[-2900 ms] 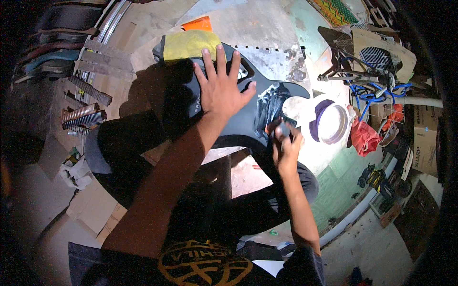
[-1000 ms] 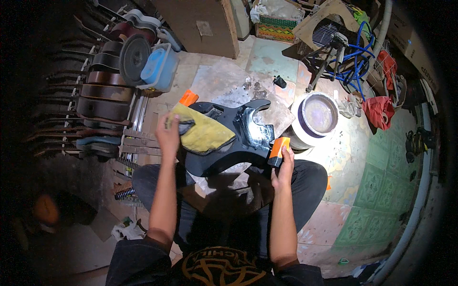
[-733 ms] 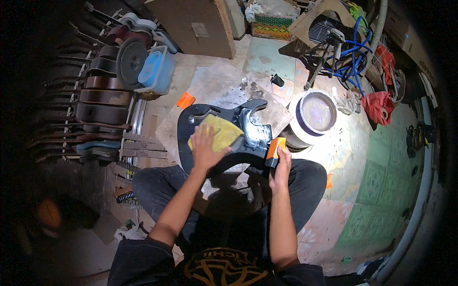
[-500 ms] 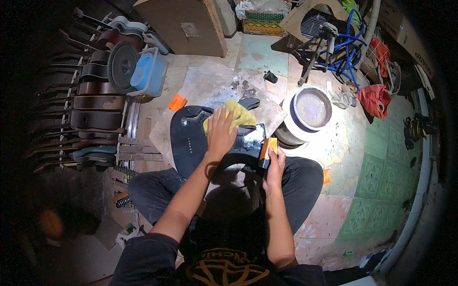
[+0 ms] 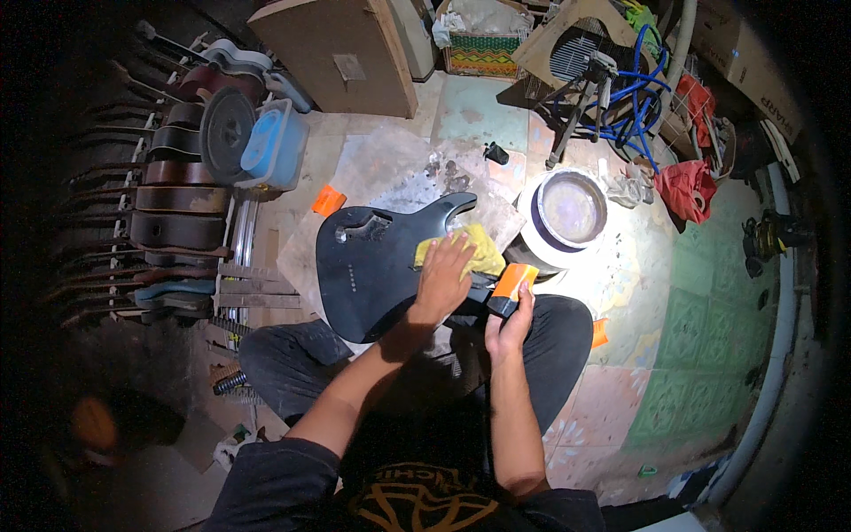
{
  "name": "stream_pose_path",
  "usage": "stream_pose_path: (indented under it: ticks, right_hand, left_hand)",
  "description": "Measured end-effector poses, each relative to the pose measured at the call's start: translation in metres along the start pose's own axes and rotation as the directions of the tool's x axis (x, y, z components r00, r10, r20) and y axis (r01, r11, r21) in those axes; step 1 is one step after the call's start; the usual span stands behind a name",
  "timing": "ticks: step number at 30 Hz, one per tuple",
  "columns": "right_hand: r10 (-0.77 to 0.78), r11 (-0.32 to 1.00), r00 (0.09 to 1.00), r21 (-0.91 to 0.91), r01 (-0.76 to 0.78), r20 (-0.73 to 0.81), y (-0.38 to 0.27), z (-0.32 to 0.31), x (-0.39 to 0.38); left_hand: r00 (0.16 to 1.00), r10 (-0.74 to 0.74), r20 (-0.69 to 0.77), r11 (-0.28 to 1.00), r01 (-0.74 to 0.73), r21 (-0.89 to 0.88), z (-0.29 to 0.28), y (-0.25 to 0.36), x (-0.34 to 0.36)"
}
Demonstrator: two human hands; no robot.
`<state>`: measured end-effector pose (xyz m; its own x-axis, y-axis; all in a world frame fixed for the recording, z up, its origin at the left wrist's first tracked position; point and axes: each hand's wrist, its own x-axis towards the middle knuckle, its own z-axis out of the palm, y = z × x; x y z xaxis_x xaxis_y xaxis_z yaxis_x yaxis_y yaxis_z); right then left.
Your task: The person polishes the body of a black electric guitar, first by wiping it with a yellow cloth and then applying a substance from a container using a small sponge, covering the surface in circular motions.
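Note:
A black electric guitar body lies across my lap, its cutaway horn pointing away to the right. My left hand presses a folded yellow cloth against the body's right part, fingers spread along the cloth. In my right hand is a black sanding block with orange sandpaper on it, raised near the body's right end. My palm and the cloth cover part of the body's surface.
A metal pot stands on a white round base at the right. Orange sandpaper pieces lie on the floor. Several guitars line a rack at left, beside a blue plastic tub. A blue hose coils at the back right.
My left hand has slid the cloth rightward and nearer across the guitar body. My right hand has tilted the sanding block, showing more of its orange face.

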<state>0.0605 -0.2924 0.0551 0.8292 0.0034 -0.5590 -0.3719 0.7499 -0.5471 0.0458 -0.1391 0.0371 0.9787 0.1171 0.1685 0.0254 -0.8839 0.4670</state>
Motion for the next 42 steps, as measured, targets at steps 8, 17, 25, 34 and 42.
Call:
stream_pose_path:
  ticks: [8,17,25,34,42]
  right_hand:
    - [-0.004,0.991,0.983,0.129,-0.02,0.181,-0.035,0.019,-0.01]
    - [0.076,0.954,0.921,0.24,-0.178,0.383,-0.065,0.027,-0.011]
    - [0.015,0.955,0.927,0.268,-0.123,0.374,-0.079,-0.002,0.005]
    - [0.04,0.972,0.929,0.2,-0.121,0.367,-0.071,0.004,0.005]
    - [0.049,0.978,0.94,0.174,-0.113,0.337,-0.069,0.007,0.004]
  left_hand:
    - [0.992,0.129,0.013,0.973,-0.124,-0.192,0.011,0.036,-0.023]
    - [0.961,-0.179,0.211,0.747,0.272,-0.607,-0.013,0.041,-0.052]
    - [0.784,-0.503,-0.364,0.864,0.453,-0.219,-0.075,-0.014,-0.06]
    - [0.856,-0.504,-0.114,0.857,0.513,0.06,-0.02,0.0,-0.051]
    - [0.926,-0.378,-0.005,0.922,0.376,-0.096,0.011,0.059,-0.062]
